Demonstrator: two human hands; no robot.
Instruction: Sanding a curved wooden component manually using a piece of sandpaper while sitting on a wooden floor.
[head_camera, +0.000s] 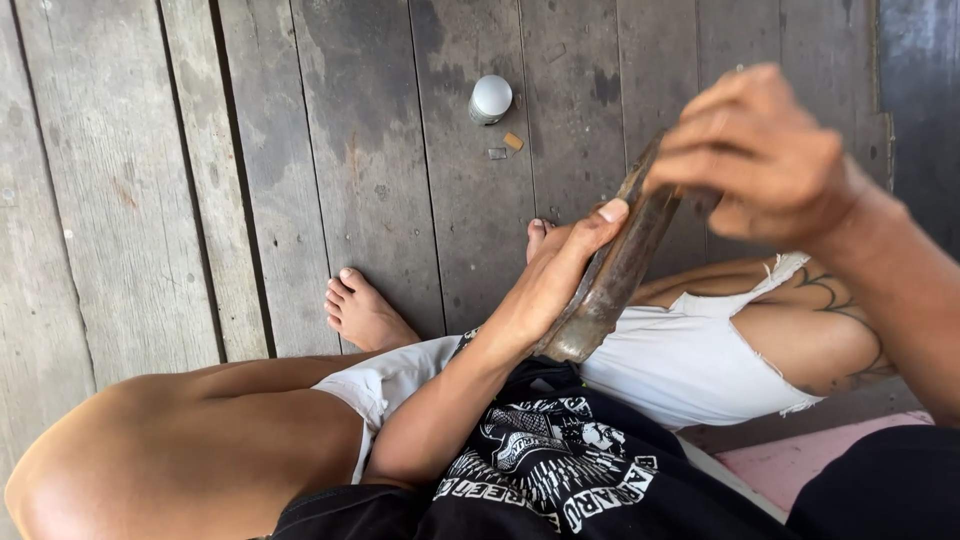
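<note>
A long, dark, worn slab (610, 280), perhaps of wood or stone since the view does not settle it, is held slanted above the lap, just over the white shorts (690, 365), with its lower end near the black printed shirt (560, 465) and its upper end raised toward the right hand (760, 155); for this hold to be done well, the lower end should be kept braced by the left hand (550, 285), so that the piece is not allowed to slide down when pressure is given from above; the force of the upper hand is best directed along the length of the piece and not across it, and the supporting thumb should be kept away from the edge where the other hand works. The left hand is closed around the lower half, the palm underneath and the thumb laid flat along the upper face; its forearm rises from the lap with the wrist bent back. The right hand is curled over the upper end, the fingers folded tight; whether a small tool is enclosed in it cannot be told. On the plank floor (120, 180) a small jar with a white cap (490, 98) stands well apart.
</note>
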